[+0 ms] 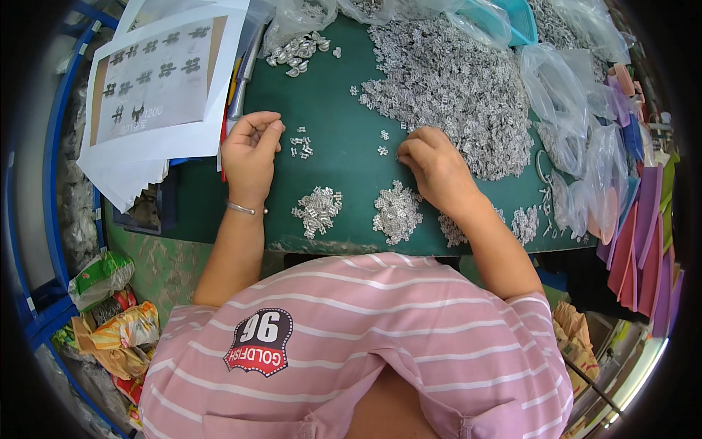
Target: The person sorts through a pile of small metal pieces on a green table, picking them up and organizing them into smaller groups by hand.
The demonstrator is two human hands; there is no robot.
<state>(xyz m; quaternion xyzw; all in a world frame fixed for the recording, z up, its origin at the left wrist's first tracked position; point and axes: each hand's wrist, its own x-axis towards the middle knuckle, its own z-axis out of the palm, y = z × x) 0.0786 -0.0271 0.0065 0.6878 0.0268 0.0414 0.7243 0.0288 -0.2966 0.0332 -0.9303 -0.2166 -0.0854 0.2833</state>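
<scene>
My left hand point(250, 157) rests at the left of the green tabletop, its fingers curled in and the thumb against the index finger. Whatever those fingers may hold is hidden. Just right of it lies a loose cluster of small silver metal pieces point(302, 146). My right hand point(436, 164) points down to the table at the near edge of a large heap of the same small metal pieces point(453, 88). Its fingertips are pinched together, and anything between them is too small to make out. A few single pieces point(383, 151) lie just left of those fingertips.
Sorted piles of metal pieces point(318, 212) line the table's near edge, one pile point(397, 212) in the middle. Paper sheets with a photo print point(153, 80) stand at the left. Clear plastic bags point(559, 91) and a turquoise scoop or tray point(521, 22) are at the far right.
</scene>
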